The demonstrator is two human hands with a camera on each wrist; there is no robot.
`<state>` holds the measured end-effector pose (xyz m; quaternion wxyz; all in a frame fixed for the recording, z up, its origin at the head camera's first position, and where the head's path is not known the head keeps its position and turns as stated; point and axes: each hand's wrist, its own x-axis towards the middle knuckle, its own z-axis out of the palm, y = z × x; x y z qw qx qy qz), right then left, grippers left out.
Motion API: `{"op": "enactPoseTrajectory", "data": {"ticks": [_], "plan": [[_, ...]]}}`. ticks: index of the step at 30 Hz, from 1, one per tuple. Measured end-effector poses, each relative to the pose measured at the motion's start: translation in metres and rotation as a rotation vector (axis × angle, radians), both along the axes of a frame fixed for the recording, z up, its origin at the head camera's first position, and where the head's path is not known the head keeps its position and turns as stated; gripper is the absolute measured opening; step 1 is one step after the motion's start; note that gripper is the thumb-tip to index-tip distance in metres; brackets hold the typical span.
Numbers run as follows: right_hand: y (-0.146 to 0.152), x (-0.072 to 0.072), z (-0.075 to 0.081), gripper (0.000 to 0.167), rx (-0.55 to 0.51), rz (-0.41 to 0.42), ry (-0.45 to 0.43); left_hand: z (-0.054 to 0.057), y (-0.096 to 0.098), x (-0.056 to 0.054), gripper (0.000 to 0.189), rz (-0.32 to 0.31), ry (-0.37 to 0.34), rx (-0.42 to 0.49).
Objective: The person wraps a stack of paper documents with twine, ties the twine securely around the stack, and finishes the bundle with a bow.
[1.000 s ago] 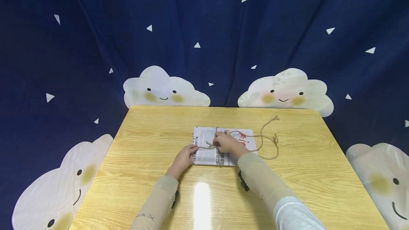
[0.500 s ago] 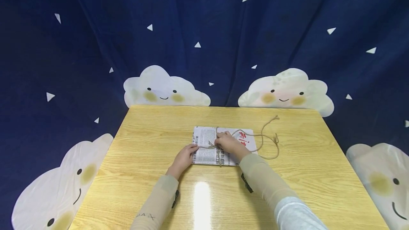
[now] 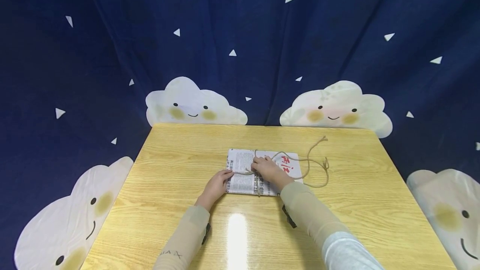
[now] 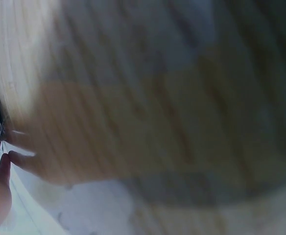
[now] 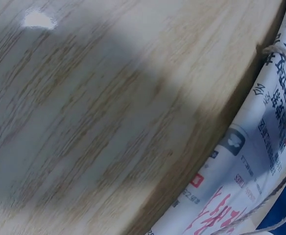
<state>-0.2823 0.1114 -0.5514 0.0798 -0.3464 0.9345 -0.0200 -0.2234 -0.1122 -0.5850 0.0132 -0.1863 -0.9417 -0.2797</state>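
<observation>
Rope (image 3: pixel 308 161) is now showing a shorter tip beside your right hand (image 3: pixel 267 168) than one second ago; that hand is pinching it over the newspaper-wrapped package (image 3: pixel 243 184), which is lying mid-worktop (image 3: pixel 180 149). Your left hand (image 3: pixel 214 186) is touching the package's left edge; its grip I cannot tell.

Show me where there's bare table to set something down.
Bare table lies left of the left hand, between parcel and curtain, and right of the rope. Crowded: the parcel, left hand at its edge, right hand and rope on top.

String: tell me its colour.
The string is tan; the head view shows it best.
</observation>
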Motion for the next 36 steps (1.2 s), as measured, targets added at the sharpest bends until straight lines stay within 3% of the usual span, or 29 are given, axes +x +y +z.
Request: {"op": "enactPoseTrajectory", "data": {"ticks": [8,13,19,27,32,36], "plan": [[0.005,-0.001,-0.001,0.022,-0.234,-0.049,-0.088,0.0,-0.001,0.001,0.033,-0.002,0.005,0.0],[0.005,-0.003,0.003,0.035,-0.175,0.022,-0.093,-0.001,-0.001,0.001,0.034,-0.006,0.004,-0.014],[0.005,-0.006,0.006,0.031,-0.069,0.141,-0.02,0.0,-0.001,0.0,0.035,0.005,-0.014,0.002],[0.012,-0.009,0.001,0.02,-0.134,0.187,0.017,0.0,-0.001,0.0,0.037,0.004,-0.011,-0.012],[0.015,-0.011,0.004,0.013,-0.236,0.156,-0.077,0.0,-0.001,0.0,0.036,0.008,-0.011,-0.009],[0.017,-0.012,0.007,0.014,-0.255,0.146,-0.128,0.001,-0.001,0.001,0.036,0.007,-0.014,-0.017]]}}
